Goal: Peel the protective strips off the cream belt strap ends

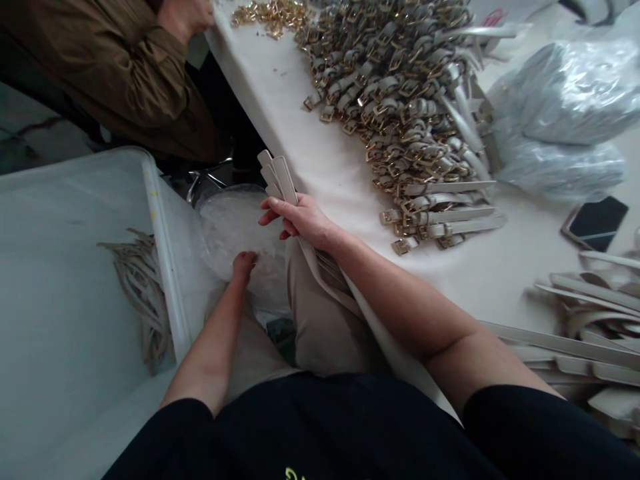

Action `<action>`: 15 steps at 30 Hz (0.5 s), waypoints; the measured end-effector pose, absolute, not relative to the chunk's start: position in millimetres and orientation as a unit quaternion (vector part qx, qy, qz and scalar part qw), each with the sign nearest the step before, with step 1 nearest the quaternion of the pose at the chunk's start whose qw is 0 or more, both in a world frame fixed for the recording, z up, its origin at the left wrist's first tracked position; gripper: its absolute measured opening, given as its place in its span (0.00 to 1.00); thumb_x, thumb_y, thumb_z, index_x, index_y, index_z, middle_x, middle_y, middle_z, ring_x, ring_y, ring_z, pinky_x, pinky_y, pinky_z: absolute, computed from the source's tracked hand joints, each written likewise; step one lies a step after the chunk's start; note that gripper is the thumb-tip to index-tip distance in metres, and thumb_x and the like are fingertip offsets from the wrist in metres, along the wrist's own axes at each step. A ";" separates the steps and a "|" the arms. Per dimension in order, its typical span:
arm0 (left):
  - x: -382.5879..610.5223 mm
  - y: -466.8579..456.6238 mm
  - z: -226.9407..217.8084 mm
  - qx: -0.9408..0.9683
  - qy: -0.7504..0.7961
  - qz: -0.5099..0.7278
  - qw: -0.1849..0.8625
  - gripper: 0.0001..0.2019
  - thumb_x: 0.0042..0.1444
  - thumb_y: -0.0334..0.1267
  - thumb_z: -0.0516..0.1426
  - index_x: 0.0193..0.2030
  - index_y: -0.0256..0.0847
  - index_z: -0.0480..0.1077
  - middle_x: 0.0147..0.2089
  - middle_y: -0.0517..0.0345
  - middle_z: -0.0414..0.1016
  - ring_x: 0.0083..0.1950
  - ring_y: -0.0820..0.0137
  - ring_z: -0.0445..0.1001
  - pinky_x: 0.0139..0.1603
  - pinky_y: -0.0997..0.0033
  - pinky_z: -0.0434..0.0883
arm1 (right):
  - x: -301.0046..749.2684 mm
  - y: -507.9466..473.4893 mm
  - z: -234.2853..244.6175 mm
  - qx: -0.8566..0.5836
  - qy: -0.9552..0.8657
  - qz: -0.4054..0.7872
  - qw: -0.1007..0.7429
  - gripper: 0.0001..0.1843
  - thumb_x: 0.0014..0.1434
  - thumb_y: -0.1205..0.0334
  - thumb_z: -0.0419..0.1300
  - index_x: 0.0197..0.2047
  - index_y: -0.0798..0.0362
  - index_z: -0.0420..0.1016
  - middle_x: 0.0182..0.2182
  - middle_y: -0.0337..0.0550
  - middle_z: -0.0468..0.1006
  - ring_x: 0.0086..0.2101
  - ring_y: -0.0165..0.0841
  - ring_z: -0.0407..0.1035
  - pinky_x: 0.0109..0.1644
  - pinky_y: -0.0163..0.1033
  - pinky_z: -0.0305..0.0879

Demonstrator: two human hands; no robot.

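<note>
Several pale beige straps (284, 179) are bunched in my right hand (305, 220), which is closed round them beside the table edge. Their rounded ends stick out past my fingers, and their long tails hang down over my thigh. My left hand (244, 265) is lower, over a clear plastic bag (235, 223) between my knees and the white bin. Its fingers are curled in, and what they pinch, if anything, is hidden.
A big white bin (155, 200) at left holds loose straps (143, 293). On the white table (345, 173) lie piled buckled straps (395, 100), gold buckles (275, 17), plastic-wrapped packs (570, 100), a phone (597, 223) and more straps (600, 320). A brown-sleeved person (145, 80) sits nearby.
</note>
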State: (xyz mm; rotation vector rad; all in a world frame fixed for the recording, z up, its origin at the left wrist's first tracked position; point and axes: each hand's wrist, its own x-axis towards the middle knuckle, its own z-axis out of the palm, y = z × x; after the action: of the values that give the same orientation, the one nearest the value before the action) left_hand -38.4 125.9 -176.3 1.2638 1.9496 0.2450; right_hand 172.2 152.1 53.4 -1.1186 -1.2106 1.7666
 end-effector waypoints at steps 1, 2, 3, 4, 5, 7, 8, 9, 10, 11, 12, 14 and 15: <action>-40.0 121.7 -167.1 0.477 0.765 0.140 0.408 0.15 0.68 0.47 0.54 0.45 0.36 0.73 0.43 0.51 0.78 0.42 0.66 0.78 0.45 0.61 0.77 | 171.9 152.1 53.8 -0.434 -0.466 0.685 0.354 0.17 0.67 0.49 0.62 0.43 0.56 0.75 0.34 0.42 0.83 0.17 0.21 0.53 0.25 0.30 0.68; -42.0 116.3 -157.1 0.451 0.762 0.188 0.425 0.15 0.68 0.46 0.52 0.41 0.36 0.72 0.39 0.52 0.77 0.40 0.67 0.78 0.43 0.64 0.77 | 171.7 152.1 54.4 -0.435 -0.464 0.686 0.354 0.15 0.68 0.50 0.61 0.42 0.56 0.75 0.34 0.42 0.83 0.17 0.21 0.53 0.25 0.30 0.68; -44.2 110.1 -146.4 0.426 0.755 0.234 0.440 0.15 0.67 0.47 0.51 0.38 0.38 0.70 0.36 0.53 0.77 0.38 0.68 0.78 0.41 0.66 0.76 | 171.7 152.0 55.3 -0.436 -0.461 0.687 0.354 0.14 0.68 0.52 0.61 0.42 0.56 0.74 0.34 0.42 0.83 0.17 0.21 0.52 0.25 0.30 0.69; -46.7 103.0 -135.0 0.407 0.746 0.273 0.451 0.16 0.65 0.49 0.51 0.35 0.39 0.69 0.33 0.55 0.76 0.36 0.68 0.77 0.39 0.67 0.76 | 171.8 151.8 56.4 -0.436 -0.459 0.689 0.353 0.13 0.69 0.54 0.60 0.41 0.56 0.74 0.34 0.42 0.83 0.17 0.21 0.52 0.25 0.30 0.69; -49.3 95.5 -123.1 0.394 0.737 0.305 0.457 0.16 0.63 0.51 0.52 0.33 0.40 0.67 0.31 0.56 0.75 0.35 0.68 0.77 0.38 0.68 0.76 | 172.1 151.7 57.6 -0.435 -0.459 0.691 0.351 0.12 0.70 0.56 0.59 0.40 0.57 0.74 0.33 0.42 0.83 0.17 0.21 0.52 0.25 0.30 0.69; -54.1 79.7 -97.4 0.364 0.704 0.370 0.485 0.18 0.55 0.55 0.57 0.32 0.41 0.66 0.31 0.56 0.75 0.34 0.68 0.76 0.37 0.68 0.75 | 172.7 151.1 60.5 -0.429 -0.464 0.696 0.340 0.12 0.70 0.59 0.58 0.36 0.57 0.73 0.32 0.43 0.83 0.16 0.21 0.51 0.24 0.31 0.69; -56.1 71.9 -83.8 0.341 0.677 0.409 0.509 0.19 0.51 0.56 0.61 0.32 0.41 0.67 0.32 0.56 0.75 0.34 0.68 0.76 0.37 0.67 0.75 | 172.7 150.6 61.9 -0.426 -0.470 0.700 0.329 0.12 0.70 0.61 0.58 0.35 0.57 0.73 0.31 0.43 0.83 0.16 0.21 0.51 0.23 0.31 0.69; -57.7 64.5 -69.9 0.315 0.644 0.449 0.534 0.20 0.46 0.55 0.65 0.33 0.41 0.69 0.32 0.56 0.76 0.34 0.67 0.76 0.38 0.67 0.75 | 172.3 149.7 63.1 -0.424 -0.477 0.703 0.315 0.12 0.70 0.62 0.57 0.34 0.57 0.72 0.30 0.43 0.83 0.16 0.21 0.50 0.23 0.31 0.69; -58.7 57.6 -55.7 0.288 0.608 0.485 0.558 0.22 0.42 0.54 0.69 0.35 0.40 0.71 0.33 0.57 0.77 0.35 0.67 0.77 0.39 0.67 0.75 | 171.3 148.2 63.9 -0.422 -0.485 0.705 0.300 0.12 0.69 0.63 0.58 0.33 0.58 0.72 0.29 0.43 0.83 0.16 0.21 0.50 0.23 0.30 0.68; -59.0 51.4 -41.7 0.266 0.576 0.515 0.577 0.23 0.39 0.52 0.71 0.37 0.40 0.73 0.34 0.57 0.78 0.36 0.66 0.77 0.39 0.67 0.75 | 169.5 146.0 64.4 -0.421 -0.492 0.707 0.284 0.12 0.69 0.65 0.58 0.32 0.58 0.73 0.29 0.43 0.83 0.16 0.21 0.50 0.22 0.30 0.68; -58.7 46.0 -28.1 0.253 0.553 0.535 0.587 0.25 0.38 0.50 0.72 0.40 0.40 0.74 0.34 0.57 0.78 0.37 0.66 0.78 0.40 0.67 0.75 | 166.9 143.0 64.4 -0.420 -0.499 0.710 0.266 0.11 0.68 0.66 0.59 0.33 0.58 0.73 0.28 0.43 0.83 0.16 0.21 0.50 0.21 0.30 0.67; -56.0 37.6 -3.5 0.260 0.536 0.553 0.583 0.26 0.40 0.48 0.73 0.45 0.42 0.75 0.37 0.58 0.80 0.39 0.65 0.79 0.40 0.68 0.75 | 159.4 134.5 63.4 -0.412 -0.510 0.718 0.235 0.08 0.66 0.66 0.61 0.33 0.59 0.75 0.29 0.42 0.84 0.16 0.21 0.50 0.21 0.29 0.67; -53.9 34.5 6.7 0.268 0.532 0.560 0.576 0.26 0.41 0.47 0.72 0.47 0.43 0.75 0.38 0.58 0.80 0.40 0.64 0.79 0.40 0.68 0.75 | 154.9 129.1 62.7 -0.406 -0.515 0.721 0.224 0.07 0.64 0.65 0.62 0.34 0.59 0.75 0.29 0.42 0.84 0.16 0.21 0.51 0.21 0.29 0.67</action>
State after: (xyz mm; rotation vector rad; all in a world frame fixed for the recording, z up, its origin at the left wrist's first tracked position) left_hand -53.9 34.5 6.7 0.6279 1.2462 1.3106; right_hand 154.9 129.1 62.7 -1.1192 -1.4209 1.9911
